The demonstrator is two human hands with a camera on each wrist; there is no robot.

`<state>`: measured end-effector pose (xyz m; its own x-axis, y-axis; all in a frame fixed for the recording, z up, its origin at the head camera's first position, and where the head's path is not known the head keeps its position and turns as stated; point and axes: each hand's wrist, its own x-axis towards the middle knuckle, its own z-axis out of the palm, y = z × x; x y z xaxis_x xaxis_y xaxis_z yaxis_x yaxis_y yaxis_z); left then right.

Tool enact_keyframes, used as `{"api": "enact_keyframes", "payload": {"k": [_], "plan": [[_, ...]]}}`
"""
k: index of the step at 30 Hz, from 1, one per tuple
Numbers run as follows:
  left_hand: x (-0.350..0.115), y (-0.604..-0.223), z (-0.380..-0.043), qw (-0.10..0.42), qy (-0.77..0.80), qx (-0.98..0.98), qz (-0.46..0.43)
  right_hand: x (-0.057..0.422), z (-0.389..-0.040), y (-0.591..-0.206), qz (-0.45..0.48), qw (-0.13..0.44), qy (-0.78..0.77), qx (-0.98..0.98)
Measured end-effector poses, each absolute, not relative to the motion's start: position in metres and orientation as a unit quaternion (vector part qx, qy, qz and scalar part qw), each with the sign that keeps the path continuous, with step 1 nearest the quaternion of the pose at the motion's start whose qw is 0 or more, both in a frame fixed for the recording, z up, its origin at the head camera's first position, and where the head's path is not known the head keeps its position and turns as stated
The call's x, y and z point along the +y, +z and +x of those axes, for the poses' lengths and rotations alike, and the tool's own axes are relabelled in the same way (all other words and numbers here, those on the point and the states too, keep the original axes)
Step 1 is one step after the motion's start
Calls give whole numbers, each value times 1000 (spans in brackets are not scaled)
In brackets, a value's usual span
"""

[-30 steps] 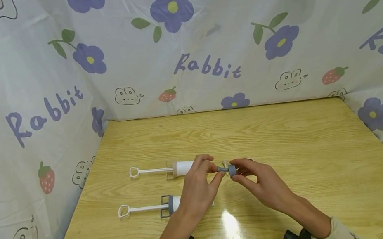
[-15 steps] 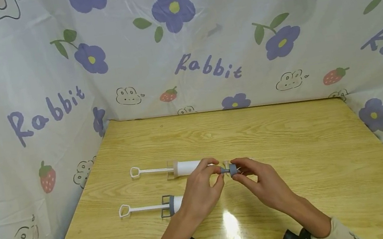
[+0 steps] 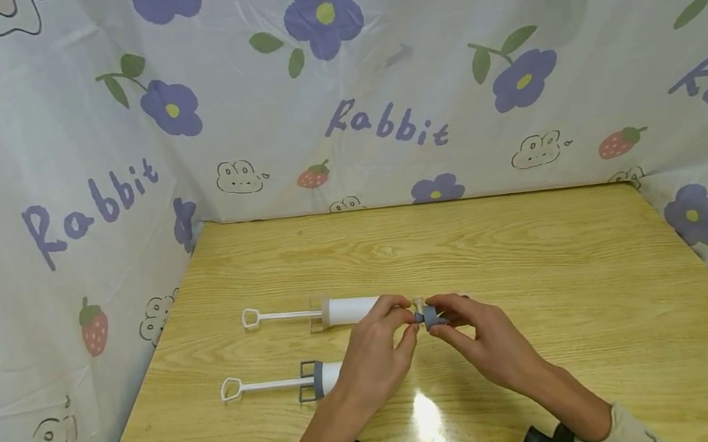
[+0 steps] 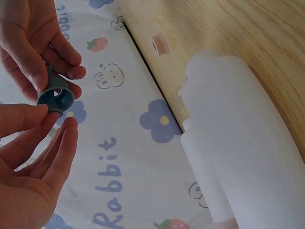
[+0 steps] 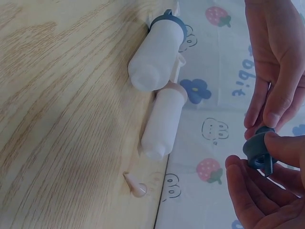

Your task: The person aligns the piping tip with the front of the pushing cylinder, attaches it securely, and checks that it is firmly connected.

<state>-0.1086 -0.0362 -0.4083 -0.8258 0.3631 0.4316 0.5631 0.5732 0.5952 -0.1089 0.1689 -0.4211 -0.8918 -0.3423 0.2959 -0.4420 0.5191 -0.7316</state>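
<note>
Both hands meet over the middle of the table. In the head view my right hand (image 3: 486, 335) holds a blue-grey ring cap (image 3: 431, 316) between thumb and fingers. My left hand (image 3: 374, 349) pinches the near end of a small blue-grey nozzle (image 3: 419, 317) at the cap's left side. A narrow tip sticks out of the cap's other side, seen in the right wrist view beside the ring cap (image 5: 255, 148). The left wrist view looks into the cap's open end (image 4: 57, 98). Fingers partly hide how far the nozzle sits inside.
Two white syringe-like tubes lie left of the hands, one with a beige collar (image 3: 325, 313), one with a blue-grey collar (image 3: 317, 380); both have white plunger handles. A beige cone nozzle (image 5: 135, 184) and a beige ring (image 4: 160, 44) lie near the beige-collared tube. Printed cloth walls surround the table.
My left hand has moved slightly right, bringing the nozzle into the ring cap. Less nozzle shows on the left, and more tip on the right. The right hand has stayed almost still.
</note>
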Motion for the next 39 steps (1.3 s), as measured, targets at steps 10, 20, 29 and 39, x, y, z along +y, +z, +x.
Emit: {"api": "enact_keyframes", "payload": {"k": [10, 20, 29, 39], "plan": [[-37, -408, -109, 118, -371, -877, -281, 168, -108, -423, 239, 57, 439, -864], [-38, -409, -110, 97, -367, -880, -286, 167, -107, -423, 247, 61, 437, -863], [-40, -410, -110, 107, -354, -885, -282, 167, -107, -424, 248, 63, 436, -863], [-41, -412, -110, 124, -350, -884, -284, 170, -107, -427, 247, 62, 440, -861]]}}
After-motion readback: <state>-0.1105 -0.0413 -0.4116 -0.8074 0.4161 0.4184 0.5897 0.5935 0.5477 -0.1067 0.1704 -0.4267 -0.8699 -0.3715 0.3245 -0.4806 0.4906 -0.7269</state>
